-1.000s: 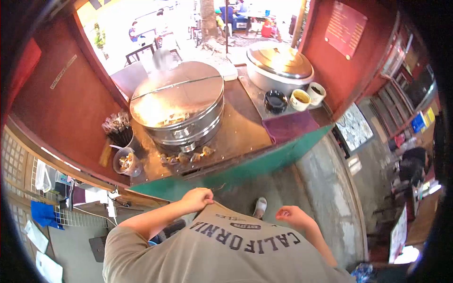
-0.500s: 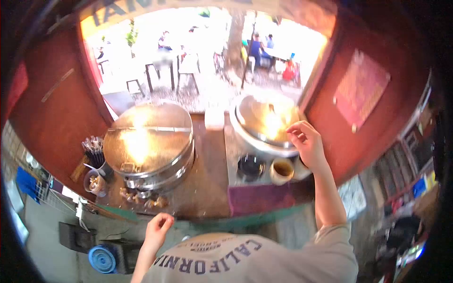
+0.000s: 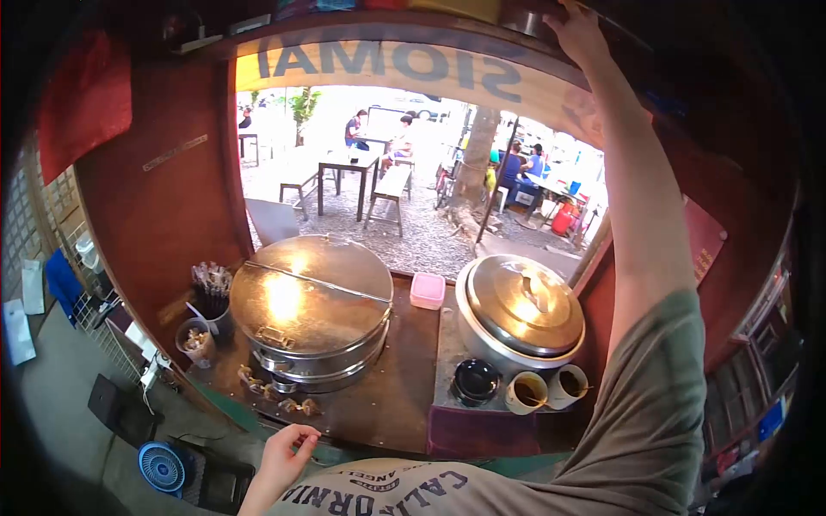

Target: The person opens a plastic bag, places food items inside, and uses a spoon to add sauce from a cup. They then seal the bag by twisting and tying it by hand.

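My right hand (image 3: 575, 34) is raised high at the top edge of the view, by the overhead shelf. Its fingers reach out, open, beside a small metal container (image 3: 522, 23); the fingertips are partly cut off. My left hand (image 3: 286, 456) hangs low in front of the counter edge, fingers loosely curled in with nothing visible in them. Beyond it stands a large round metal steamer (image 3: 314, 297) with its lid on. Small dumpling-like pieces (image 3: 297, 407) lie on the counter (image 3: 387, 404) before the steamer.
A lidded pot (image 3: 525, 310) stands at right, behind a stack of black bowls (image 3: 475, 381) and two sauce cups (image 3: 526, 393). A pink-lidded box (image 3: 428, 291) sits between the vessels. Cups of utensils (image 3: 212, 288) stand left. Outside, people sit at tables.
My right hand has risen from beside the lidded pot up to the overhead shelf. The view has tilted upward, showing the banner and shelf. My left hand stays low and curled.
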A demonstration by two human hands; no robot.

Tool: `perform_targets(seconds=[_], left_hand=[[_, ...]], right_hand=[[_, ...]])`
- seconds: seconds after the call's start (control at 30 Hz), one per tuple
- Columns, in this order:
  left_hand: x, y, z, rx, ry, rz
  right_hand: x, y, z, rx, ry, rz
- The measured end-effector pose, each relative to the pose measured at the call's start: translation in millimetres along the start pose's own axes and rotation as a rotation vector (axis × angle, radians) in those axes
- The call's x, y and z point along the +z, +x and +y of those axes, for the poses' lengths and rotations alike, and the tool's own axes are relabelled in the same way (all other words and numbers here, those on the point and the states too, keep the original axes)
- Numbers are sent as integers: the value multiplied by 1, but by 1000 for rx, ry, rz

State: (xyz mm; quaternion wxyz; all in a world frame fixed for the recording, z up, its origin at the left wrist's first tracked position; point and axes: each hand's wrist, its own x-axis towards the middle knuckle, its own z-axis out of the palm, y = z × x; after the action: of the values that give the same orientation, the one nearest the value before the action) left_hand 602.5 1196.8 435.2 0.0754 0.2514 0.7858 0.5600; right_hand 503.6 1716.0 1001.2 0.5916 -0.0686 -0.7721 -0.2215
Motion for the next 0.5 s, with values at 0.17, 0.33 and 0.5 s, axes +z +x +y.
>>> perform_targets(seconds=[0.17,0.33,0.5], left_hand=[[-23,-20,-25,-95,64,118],[-38,-37,-40,-201,-63,144],[-49,-31,-53,-111,2,71]], right_hand=[[131,73,95,-56,-148,-269],[151,97,150,52,-438,48],[83,50,130,162,-254,186]])
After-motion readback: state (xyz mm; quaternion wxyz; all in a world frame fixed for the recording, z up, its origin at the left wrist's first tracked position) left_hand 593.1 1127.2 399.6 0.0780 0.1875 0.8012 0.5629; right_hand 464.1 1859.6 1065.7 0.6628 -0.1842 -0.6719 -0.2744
